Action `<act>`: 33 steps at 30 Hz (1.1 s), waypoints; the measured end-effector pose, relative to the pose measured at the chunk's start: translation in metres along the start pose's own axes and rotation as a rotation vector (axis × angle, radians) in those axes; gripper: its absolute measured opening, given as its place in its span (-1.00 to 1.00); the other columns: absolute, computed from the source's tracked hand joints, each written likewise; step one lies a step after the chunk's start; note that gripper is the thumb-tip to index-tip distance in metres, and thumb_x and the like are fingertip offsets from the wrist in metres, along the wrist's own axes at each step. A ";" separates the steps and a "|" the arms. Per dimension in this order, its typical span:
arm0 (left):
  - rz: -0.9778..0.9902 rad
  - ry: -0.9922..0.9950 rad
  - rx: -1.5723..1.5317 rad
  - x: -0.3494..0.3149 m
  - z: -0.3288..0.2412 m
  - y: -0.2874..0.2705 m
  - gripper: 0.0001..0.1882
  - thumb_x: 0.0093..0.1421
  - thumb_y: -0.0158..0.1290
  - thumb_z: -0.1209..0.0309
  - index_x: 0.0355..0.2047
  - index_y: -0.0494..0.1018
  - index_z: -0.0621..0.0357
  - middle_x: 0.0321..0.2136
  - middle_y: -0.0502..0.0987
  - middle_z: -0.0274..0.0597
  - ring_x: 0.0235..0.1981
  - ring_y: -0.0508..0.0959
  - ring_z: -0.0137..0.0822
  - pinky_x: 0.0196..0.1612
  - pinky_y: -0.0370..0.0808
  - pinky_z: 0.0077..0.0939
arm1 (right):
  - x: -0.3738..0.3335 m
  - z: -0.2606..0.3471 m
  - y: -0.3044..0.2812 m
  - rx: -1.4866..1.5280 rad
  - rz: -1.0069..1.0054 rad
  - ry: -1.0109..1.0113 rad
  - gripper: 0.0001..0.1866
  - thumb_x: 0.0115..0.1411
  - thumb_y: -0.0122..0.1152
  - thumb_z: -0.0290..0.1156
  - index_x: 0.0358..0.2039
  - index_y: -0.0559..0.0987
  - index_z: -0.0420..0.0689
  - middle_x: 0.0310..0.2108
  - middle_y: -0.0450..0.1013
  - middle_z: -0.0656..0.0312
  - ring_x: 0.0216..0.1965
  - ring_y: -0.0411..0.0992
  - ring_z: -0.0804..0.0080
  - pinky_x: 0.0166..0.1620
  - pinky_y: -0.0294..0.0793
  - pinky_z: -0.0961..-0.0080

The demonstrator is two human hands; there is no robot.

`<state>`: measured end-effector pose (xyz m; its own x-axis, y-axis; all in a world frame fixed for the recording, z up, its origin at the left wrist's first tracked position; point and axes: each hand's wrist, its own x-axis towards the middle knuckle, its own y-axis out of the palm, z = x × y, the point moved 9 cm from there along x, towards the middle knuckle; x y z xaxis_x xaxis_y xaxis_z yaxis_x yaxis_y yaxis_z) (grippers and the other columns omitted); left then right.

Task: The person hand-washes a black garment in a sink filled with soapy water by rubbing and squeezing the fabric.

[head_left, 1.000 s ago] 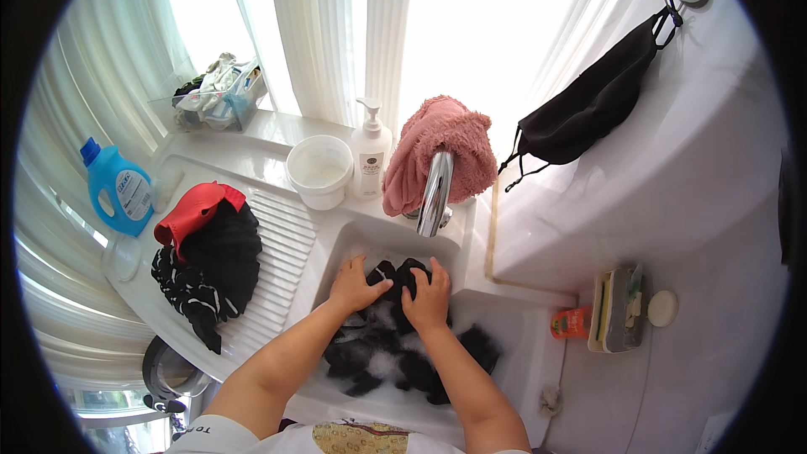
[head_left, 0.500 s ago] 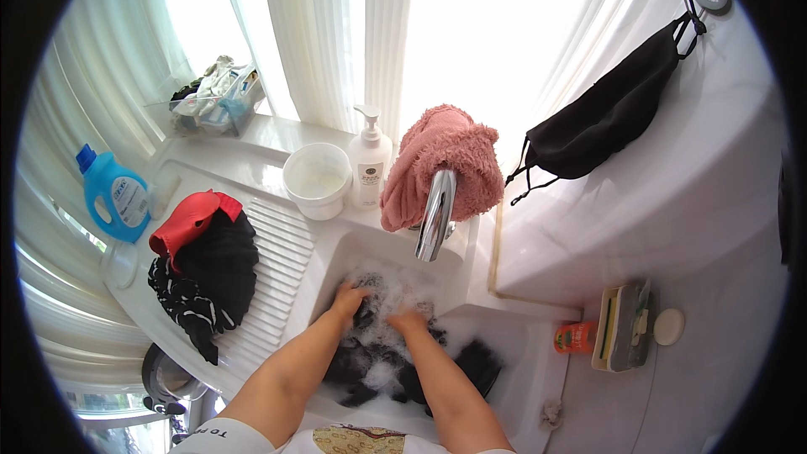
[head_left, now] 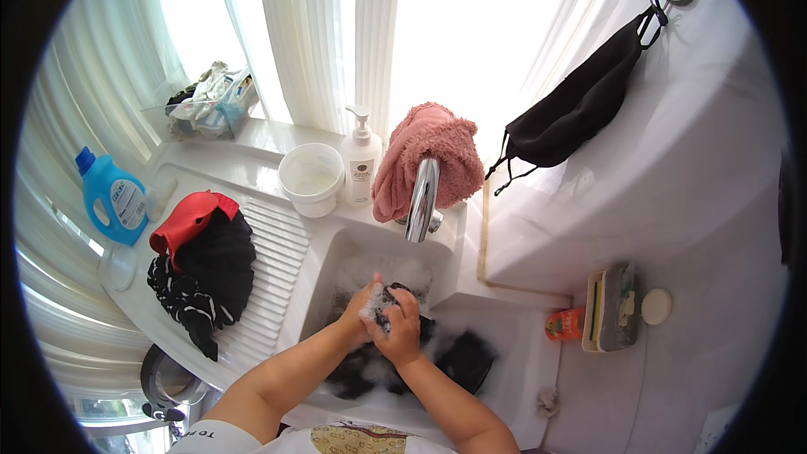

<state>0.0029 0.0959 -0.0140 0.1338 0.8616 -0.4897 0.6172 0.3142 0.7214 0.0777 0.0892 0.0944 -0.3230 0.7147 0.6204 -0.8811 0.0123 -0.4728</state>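
Note:
My left hand (head_left: 358, 314) and my right hand (head_left: 401, 335) are close together above the white sink (head_left: 527, 387). Bunched between them is a dark wet cloth (head_left: 388, 295) covered in white suds. Fingers of both hands are curled round it; how much cloth lies inside the grip is hidden. Beneath my forearms, more black clothing (head_left: 465, 361) lies soaking in foamy water. A chrome faucet (head_left: 424, 199) reaches over the sink's far side, with a pink fluffy towel (head_left: 435, 145) draped on it.
Left of the sink is a ribbed washboard (head_left: 271, 261), beside black clothes (head_left: 220, 273) and a red cap-like item (head_left: 189, 223). Behind stand a white tub (head_left: 312, 178), a pump bottle (head_left: 360, 160) and a blue detergent jug (head_left: 113, 197). A black mask (head_left: 580, 101) hangs at right.
Both hands have risen out of the suds and come together. They now grip a foamy dark cloth between them. The view has shifted slightly.

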 end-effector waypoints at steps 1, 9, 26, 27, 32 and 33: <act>-0.056 0.018 0.035 -0.004 0.003 -0.005 -0.54 0.27 -0.18 -0.06 -0.22 0.41 0.10 -0.39 0.45 -0.31 -0.38 0.47 -0.44 -0.32 0.44 -0.49 | 0.002 0.008 -0.007 -0.024 -0.033 -0.007 -0.70 -0.06 0.35 -0.31 -0.51 0.40 -0.16 -0.17 0.36 0.03 -0.13 0.31 -0.04 -0.06 0.33 0.15; -0.234 0.528 1.015 -0.014 -0.040 0.002 -0.53 0.24 -0.11 0.01 -0.44 0.46 0.22 -0.52 0.48 -0.21 -0.38 0.47 -0.36 -0.28 0.39 -0.41 | -0.010 -0.072 -0.011 0.370 -0.040 0.801 -0.74 0.07 0.20 -0.36 -0.64 0.37 -0.19 -0.66 0.32 0.14 -0.58 0.29 0.27 -0.44 0.31 0.34; -0.195 -0.335 2.170 0.039 0.046 -0.127 -0.52 0.08 -0.02 0.29 0.04 0.34 0.12 -0.06 0.47 0.00 -0.04 0.48 -0.05 0.00 0.37 -0.05 | -0.101 -0.130 0.117 -0.755 1.174 0.097 -0.43 0.16 -0.05 -0.21 0.20 0.23 -0.03 0.25 0.06 0.06 0.28 -0.05 0.08 0.17 0.12 0.06; -0.144 -0.384 2.176 0.048 0.051 -0.138 -0.55 0.08 -0.02 0.29 0.00 0.39 0.12 -0.07 0.48 -0.01 -0.05 0.49 -0.05 -0.03 0.40 -0.07 | -0.114 -0.156 0.127 -0.601 1.389 0.324 -0.51 0.15 -0.11 -0.28 0.12 0.33 -0.11 0.08 0.29 0.00 0.15 0.20 0.09 0.09 0.26 0.13; -0.243 -0.295 2.032 0.043 0.022 -0.136 -0.64 0.00 0.03 0.32 -0.17 0.51 0.14 -0.12 0.52 -0.07 -0.08 0.52 -0.08 -0.07 0.45 -0.15 | -0.110 -0.201 0.124 -0.492 1.121 0.499 -0.65 0.07 0.01 -0.33 -0.11 0.44 -0.13 -0.22 0.47 -0.07 -0.19 0.45 -0.03 -0.11 0.43 0.19; -0.222 -0.420 2.043 0.023 0.009 -0.120 -0.65 -0.02 0.04 0.32 -0.19 0.52 0.14 -0.13 0.52 -0.06 -0.09 0.52 -0.09 -0.07 0.45 -0.18 | -0.077 -0.162 0.105 -0.492 1.096 0.582 -0.65 0.04 0.06 -0.35 -0.12 0.45 -0.13 -0.23 0.47 -0.07 -0.19 0.45 -0.02 -0.11 0.43 0.20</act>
<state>-0.0617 0.0746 -0.1163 -0.0997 0.6668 -0.7385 0.3771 -0.6615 -0.6482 0.0660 0.1486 -0.1048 -0.4774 0.7080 -0.5205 -0.0076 -0.5956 -0.8032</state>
